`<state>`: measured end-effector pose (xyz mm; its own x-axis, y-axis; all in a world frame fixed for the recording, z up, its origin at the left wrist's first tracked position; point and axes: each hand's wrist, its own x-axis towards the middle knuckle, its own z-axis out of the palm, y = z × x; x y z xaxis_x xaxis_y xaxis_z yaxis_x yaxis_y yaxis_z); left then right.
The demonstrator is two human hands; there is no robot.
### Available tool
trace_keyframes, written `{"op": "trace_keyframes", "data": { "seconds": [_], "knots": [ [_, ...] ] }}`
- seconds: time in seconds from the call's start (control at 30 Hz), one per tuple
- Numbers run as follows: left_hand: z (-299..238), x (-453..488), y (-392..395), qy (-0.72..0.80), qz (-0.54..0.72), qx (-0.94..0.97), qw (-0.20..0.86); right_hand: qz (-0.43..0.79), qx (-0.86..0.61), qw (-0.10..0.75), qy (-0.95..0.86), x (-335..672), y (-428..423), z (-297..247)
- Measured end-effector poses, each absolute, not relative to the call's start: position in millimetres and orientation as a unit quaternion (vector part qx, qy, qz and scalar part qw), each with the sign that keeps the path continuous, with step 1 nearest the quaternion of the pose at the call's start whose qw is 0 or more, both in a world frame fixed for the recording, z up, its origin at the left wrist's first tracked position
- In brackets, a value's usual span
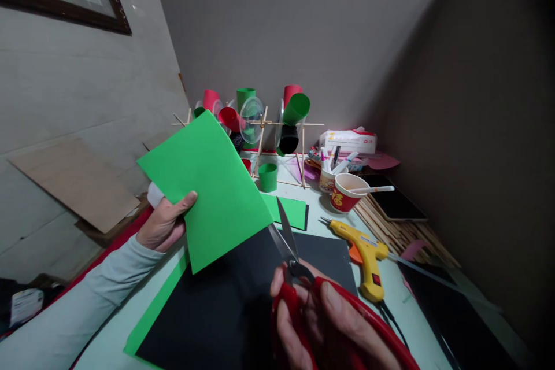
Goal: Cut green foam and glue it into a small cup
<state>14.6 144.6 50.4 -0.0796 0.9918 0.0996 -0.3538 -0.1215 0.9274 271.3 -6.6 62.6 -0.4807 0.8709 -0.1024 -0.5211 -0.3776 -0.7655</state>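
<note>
My left hand (167, 219) grips a sheet of green paper (212, 185) by its lower left edge, thumb on the front face. The sheet is tilted and held up above the table. My right hand (321, 312) is wrapped round the red handles of a pair of scissors (286, 237). Their blades are spread apart, and the lower one meets the sheet's right corner. Beneath lies black paper (243, 295) on top of more green paper (167, 295). A smaller green piece (290, 213) lies beyond the blades.
A yellow glue gun (362, 251) lies at right near a red paper cup (347, 193) and a cup of markers (332, 176). Wooden sticks (390, 225) and a dark tablet (392, 196) sit behind. At the back stands a stick frame (277, 123) with coloured paper cups and clear discs.
</note>
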Motion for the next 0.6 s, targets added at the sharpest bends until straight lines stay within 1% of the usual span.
{"op": "trace_keyframes", "data": {
  "seconds": [0.3,0.6],
  "knots": [
    [43.0,15.3,143.4,0.389,0.611,0.432,0.538,0.792,-0.24,0.427,-0.365,271.8,-3.0,58.7],
    [40.0,14.5,141.9,0.415,0.597,0.44,0.527,0.783,-0.228,0.455,-0.359,268.1,-2.7,60.6]
  ]
}}
